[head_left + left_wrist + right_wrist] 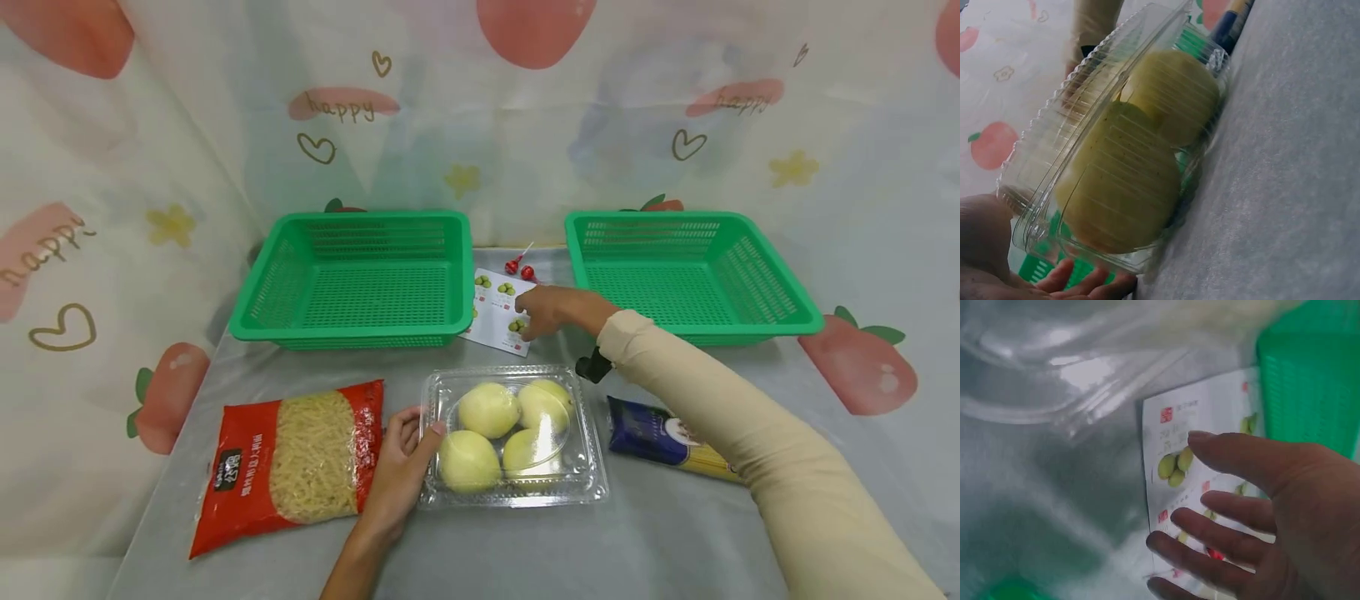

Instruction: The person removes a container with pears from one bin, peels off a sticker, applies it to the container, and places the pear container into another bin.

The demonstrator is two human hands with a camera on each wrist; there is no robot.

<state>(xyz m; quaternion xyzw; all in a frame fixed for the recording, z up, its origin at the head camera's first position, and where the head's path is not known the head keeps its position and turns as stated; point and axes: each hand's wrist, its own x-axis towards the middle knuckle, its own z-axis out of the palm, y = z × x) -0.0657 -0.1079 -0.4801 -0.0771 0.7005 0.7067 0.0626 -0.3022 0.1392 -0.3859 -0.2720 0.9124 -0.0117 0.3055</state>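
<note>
A clear plastic clamshell box (517, 493) with several pale yellow-green fruits (489, 410) lies at the table's front middle. My left hand (401, 467) grips its left side, thumb over the lid's edge; in the left wrist view the fingers (1094, 284) reach along the box's lower edge. Behind the box lies a white sheet (495, 321) printed with green fruit pictures and red marks. Over the sheet's right part is my right hand (551, 310), its fingers spread and loosely bent in the right wrist view, holding nothing. Contact with the sheet cannot be told.
Green plastic baskets stand at the back left (352, 337) and back right (697, 333). Two red-wrapped lollipops (520, 267) lie between them. A red bag of pasta (300, 458) is at the left; a blue pack of long pasta (652, 433) at the right, partly behind my right sleeve.
</note>
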